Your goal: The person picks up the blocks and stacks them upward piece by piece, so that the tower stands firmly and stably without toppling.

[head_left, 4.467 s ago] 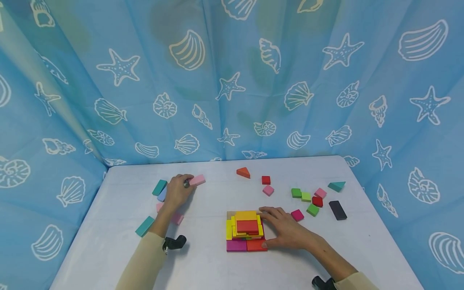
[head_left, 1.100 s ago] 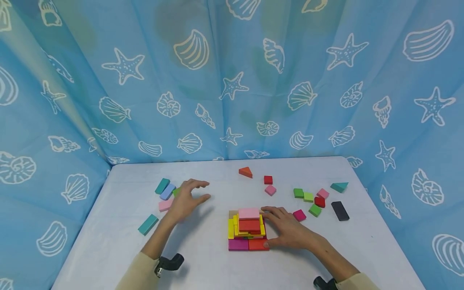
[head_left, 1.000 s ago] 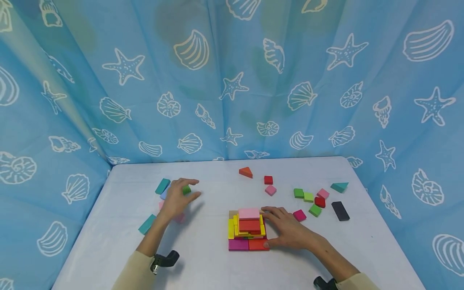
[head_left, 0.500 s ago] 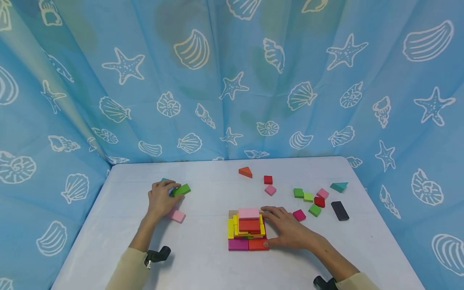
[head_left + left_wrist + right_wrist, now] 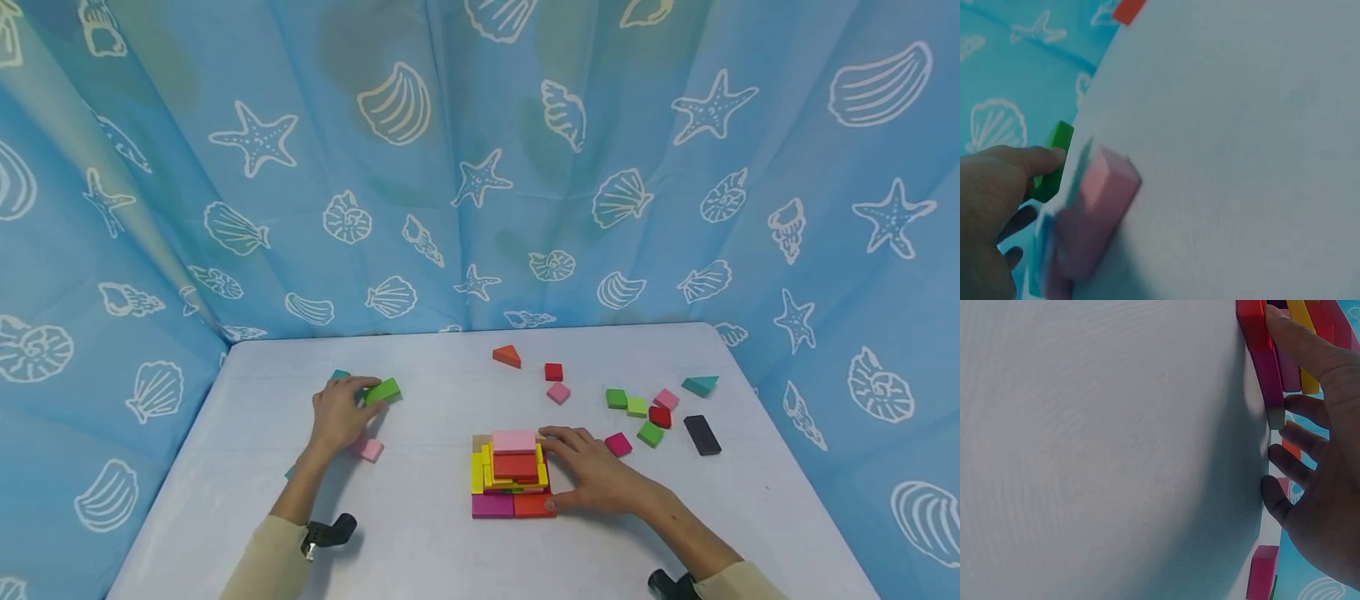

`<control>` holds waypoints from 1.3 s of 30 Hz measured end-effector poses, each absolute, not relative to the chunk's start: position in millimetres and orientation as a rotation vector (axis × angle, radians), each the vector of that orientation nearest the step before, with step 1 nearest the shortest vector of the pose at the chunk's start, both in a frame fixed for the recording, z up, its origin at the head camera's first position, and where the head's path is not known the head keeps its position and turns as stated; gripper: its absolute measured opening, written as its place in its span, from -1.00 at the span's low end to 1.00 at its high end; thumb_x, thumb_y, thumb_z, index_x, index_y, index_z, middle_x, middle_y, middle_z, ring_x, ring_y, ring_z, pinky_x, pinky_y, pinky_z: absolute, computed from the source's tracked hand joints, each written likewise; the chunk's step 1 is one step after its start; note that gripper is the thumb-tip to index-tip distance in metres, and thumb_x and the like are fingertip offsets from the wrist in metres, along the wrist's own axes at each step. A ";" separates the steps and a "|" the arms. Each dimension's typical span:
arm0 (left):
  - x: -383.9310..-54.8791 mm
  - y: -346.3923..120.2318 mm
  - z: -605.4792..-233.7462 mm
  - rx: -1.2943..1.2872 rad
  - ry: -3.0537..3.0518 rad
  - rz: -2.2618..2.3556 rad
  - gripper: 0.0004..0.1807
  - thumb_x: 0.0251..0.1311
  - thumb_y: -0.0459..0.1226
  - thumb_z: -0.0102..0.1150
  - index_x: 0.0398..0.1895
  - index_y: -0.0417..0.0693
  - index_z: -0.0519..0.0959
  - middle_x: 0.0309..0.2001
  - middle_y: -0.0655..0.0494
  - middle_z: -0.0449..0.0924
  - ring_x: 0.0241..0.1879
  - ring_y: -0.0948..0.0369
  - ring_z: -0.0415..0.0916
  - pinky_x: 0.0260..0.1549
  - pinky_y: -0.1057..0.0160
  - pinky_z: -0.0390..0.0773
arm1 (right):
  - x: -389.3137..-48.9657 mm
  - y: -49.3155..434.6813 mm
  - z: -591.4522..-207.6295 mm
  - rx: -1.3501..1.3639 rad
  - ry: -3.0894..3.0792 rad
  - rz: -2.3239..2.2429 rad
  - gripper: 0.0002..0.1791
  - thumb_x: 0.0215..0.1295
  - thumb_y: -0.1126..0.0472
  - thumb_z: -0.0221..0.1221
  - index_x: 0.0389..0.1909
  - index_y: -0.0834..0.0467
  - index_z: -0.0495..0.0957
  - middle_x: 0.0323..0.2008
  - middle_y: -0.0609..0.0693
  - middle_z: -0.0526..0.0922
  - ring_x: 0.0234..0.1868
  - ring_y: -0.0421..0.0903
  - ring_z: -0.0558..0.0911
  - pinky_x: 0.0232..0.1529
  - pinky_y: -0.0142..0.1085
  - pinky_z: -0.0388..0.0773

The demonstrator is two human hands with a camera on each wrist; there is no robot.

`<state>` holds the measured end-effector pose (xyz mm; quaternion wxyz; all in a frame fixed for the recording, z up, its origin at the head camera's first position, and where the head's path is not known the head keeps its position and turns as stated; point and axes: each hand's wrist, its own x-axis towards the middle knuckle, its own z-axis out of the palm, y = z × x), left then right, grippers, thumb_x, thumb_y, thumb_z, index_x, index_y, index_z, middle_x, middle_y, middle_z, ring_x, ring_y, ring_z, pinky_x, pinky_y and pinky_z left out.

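In the head view my left hand pinches a green block between thumb and fingers, at the left of the white table. The left wrist view shows the green block lifted beside a pink block. Layered blocks form a stack at the table's middle, with a pale pink block on top and red, yellow and purple ones below. My right hand rests against the stack's right side, thumb at the front red block, fingertips at the back corner. In the right wrist view its fingers are loosely spread.
Right of the stack lie small green, pink and red blocks, a teal triangle and a black block. An orange triangle and a red cube lie behind. Teal and pink blocks are partly hidden by my left arm.
A pale pink block, earlier in my left hand, now tops the stack. My left hand has gone back left, taken hold of the green block and shifted it slightly right. The right hand has stayed.
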<state>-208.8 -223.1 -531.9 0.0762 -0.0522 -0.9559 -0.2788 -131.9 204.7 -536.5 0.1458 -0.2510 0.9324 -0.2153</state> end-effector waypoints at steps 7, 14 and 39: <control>-198.8 -186.3 -514.5 -0.452 -2.735 -0.911 -0.59 0.16 -0.12 0.44 0.10 0.07 0.68 0.03 0.06 0.69 0.09 -0.01 0.54 0.04 -0.18 0.38 | -130.9 204.3 -534.7 -0.731 2.685 -0.628 0.03 -0.06 -0.31 0.46 0.47 -0.14 0.30 0.50 -0.06 0.20 0.45 0.06 0.23 0.28 0.22 0.39; -173.9 -139.4 -493.3 -0.710 -2.637 -0.989 -0.59 0.16 -0.06 0.45 0.10 0.20 0.67 -0.01 0.30 0.67 0.06 0.23 0.49 0.12 -0.06 0.40 | -131.5 204.3 -533.8 -0.742 2.682 -0.632 0.01 -0.04 -0.31 0.46 0.46 -0.13 0.31 0.49 -0.07 0.21 0.44 0.06 0.24 0.26 0.20 0.42; -137.4 -78.0 -495.8 -1.293 -2.474 -0.633 -0.57 0.09 0.10 0.44 0.06 0.33 0.71 -0.07 0.43 0.69 0.09 0.34 0.43 0.18 0.08 0.38 | -130.5 206.0 -534.4 -0.789 2.672 -0.651 -0.01 0.00 -0.29 0.45 0.46 -0.08 0.32 0.49 -0.04 0.22 0.43 0.09 0.26 0.26 0.21 0.41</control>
